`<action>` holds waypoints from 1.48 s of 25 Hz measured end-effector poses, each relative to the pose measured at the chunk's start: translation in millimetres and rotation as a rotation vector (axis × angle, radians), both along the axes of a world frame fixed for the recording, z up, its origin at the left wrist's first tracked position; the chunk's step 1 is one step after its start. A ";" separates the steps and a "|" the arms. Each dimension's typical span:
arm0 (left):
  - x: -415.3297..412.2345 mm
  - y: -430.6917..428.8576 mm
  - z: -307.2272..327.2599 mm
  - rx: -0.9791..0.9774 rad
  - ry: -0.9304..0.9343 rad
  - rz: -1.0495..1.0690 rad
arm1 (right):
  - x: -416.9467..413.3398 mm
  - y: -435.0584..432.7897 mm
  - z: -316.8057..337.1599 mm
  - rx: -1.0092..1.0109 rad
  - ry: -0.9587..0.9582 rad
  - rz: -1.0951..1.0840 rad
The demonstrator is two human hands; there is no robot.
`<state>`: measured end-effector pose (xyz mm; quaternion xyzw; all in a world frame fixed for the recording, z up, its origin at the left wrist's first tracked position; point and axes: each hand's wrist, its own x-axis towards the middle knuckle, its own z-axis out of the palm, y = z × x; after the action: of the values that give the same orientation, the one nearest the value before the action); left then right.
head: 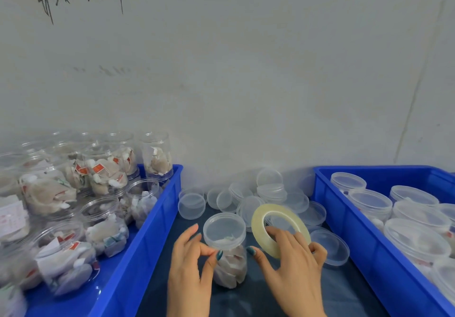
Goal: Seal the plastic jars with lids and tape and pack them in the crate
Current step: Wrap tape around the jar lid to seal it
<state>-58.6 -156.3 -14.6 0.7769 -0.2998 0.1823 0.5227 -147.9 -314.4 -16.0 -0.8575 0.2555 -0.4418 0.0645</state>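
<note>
Jar (230, 265): clear plastic cylinder, upright between two blue crates (157, 218).
Lid (224, 230): translucent disc, on jar.
Left hand (189, 262): pinches jar under lid.
Right hand (293, 262): grips thin yellowish tape ring (258, 218) beside jar.

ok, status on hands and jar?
Left hand pinching at jar neck, lid on. Right hand gripping tape roll. Loose lids behind, nothing blocking.

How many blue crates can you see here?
2. The left crate holds open filled jars; the right crate holds lidded jars. Both run past the frame edges, so others may be hidden.
</note>
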 end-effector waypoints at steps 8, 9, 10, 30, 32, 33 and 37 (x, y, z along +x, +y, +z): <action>10.9 -3.1 -6.9 0.011 0.058 -0.043 | 9.6 2.4 1.0 -0.026 0.047 -0.039; 12.0 -3.9 -8.2 0.005 0.059 -0.045 | 10.3 2.0 0.6 -0.030 0.049 -0.034; 13.2 -4.9 -9.1 -0.001 0.057 -0.044 | 11.1 1.0 0.4 -0.037 0.049 -0.028; 53.3 -24.5 -5.1 0.010 0.051 -0.228 | 37.3 -28.1 7.7 0.700 0.179 0.379; 55.4 -26.9 -7.3 0.011 0.098 -0.240 | 36.4 -24.8 6.7 0.799 0.133 0.398; 55.7 -27.8 -7.8 -0.002 0.124 -0.254 | 36.6 -24.0 6.4 0.835 0.108 0.403; 64.4 -32.6 -11.3 -0.191 0.348 -0.266 | 36.8 -20.2 6.1 0.926 0.048 0.436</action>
<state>5.9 -189.0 -25.9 0.6972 -0.2863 0.0027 0.6572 -111.2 -334.6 -9.9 -0.7823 0.2408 -0.2388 0.5225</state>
